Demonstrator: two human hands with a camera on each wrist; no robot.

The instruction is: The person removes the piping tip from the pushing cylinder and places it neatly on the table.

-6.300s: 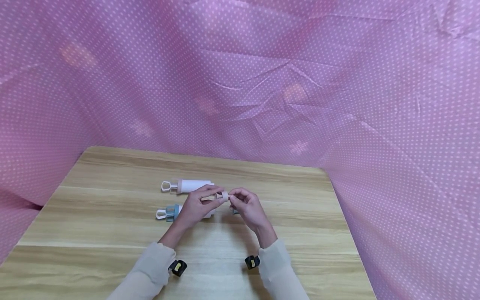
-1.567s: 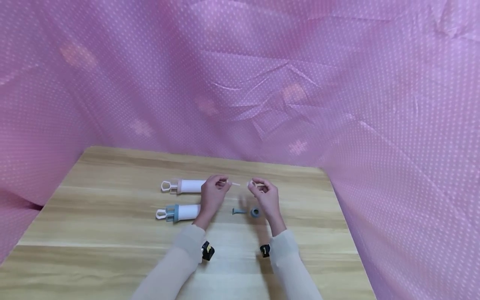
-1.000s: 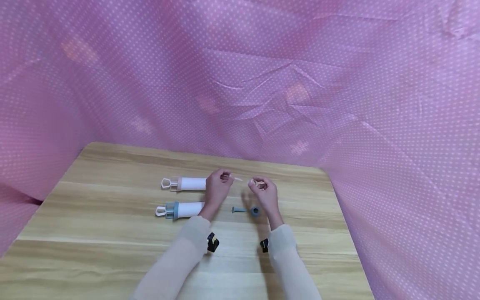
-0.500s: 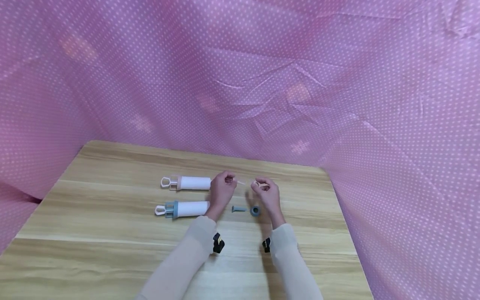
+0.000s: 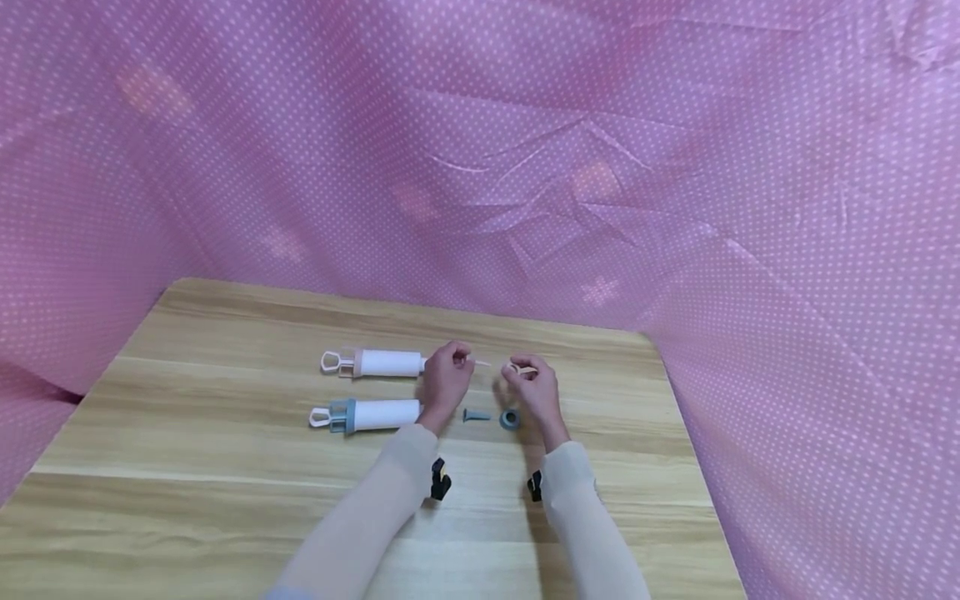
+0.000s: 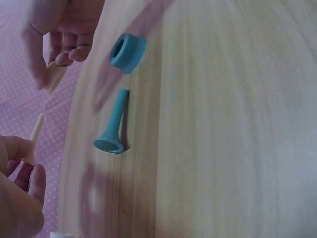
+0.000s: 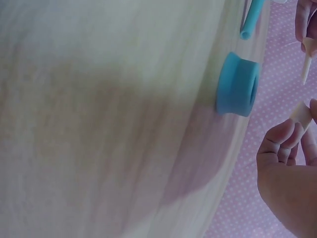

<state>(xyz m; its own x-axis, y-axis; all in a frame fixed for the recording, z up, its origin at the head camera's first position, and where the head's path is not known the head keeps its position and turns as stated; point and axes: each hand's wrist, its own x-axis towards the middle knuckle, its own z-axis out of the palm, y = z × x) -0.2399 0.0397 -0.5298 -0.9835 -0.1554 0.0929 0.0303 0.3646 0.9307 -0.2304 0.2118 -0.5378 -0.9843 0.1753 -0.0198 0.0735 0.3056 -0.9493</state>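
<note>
My left hand [image 5: 446, 382] pinches a small beige funnel-shaped nozzle [image 6: 36, 129] by its wide end, its thin stem pointing toward the right hand. A short beige ring-like collar [image 7: 300, 114] is gripped between the thumb and fingers of my right hand [image 5: 537, 390]. A gap separates the two beige pieces, and both are held above the table. Below them on the wood lie a teal nozzle [image 6: 115, 124] with a flared end and, just to its right in the head view, a teal collar [image 7: 237, 84] with a round hole.
Left of the hands lie two white tubes with white pull handles: one with a beige collar [image 5: 390, 363], the nearer one with a teal collar [image 5: 385, 414]. Their right ends are near or behind the left hand. Pink dotted cloth [image 5: 480, 167] surrounds the wooden table [image 5: 225, 433].
Earlier, both hands met at the beige collar; now the beige nozzle and collar are apart, one in each hand. Both hands moved right, uncovering the teal pieces. Recently the left hand shifted slightly rightward.
</note>
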